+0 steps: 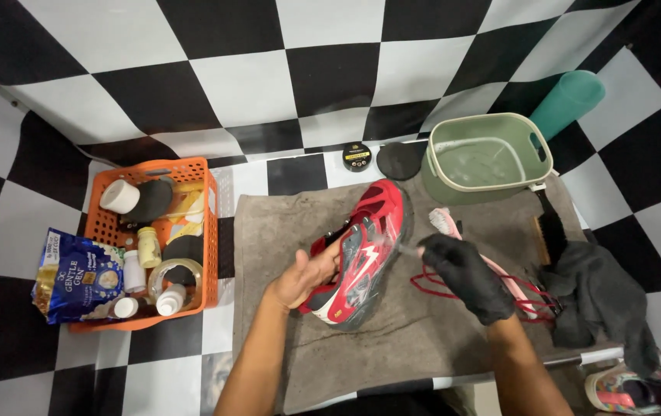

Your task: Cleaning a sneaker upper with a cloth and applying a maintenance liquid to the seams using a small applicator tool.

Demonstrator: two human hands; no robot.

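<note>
A red sports shoe (367, 246) with black and white trim lies tilted on a grey towel (361, 339). My left hand (309, 273), bare, grips the shoe at its opening and holds it up on its side. My right hand (465, 273) wears a black glove and holds a small brush or tool (410, 249) whose tip touches the shoe's side. Red laces (442, 283) lie loose on the towel under the right hand.
A green basin of water (486, 158) stands at the back right, a pink brush (446, 223) and a black brush (550, 231) beside it. Dark cloth (600, 296) lies right. An orange basket (153, 239) with bottles stands left, a blue bag (76, 273) beside it. A round tin (357, 156) sits behind.
</note>
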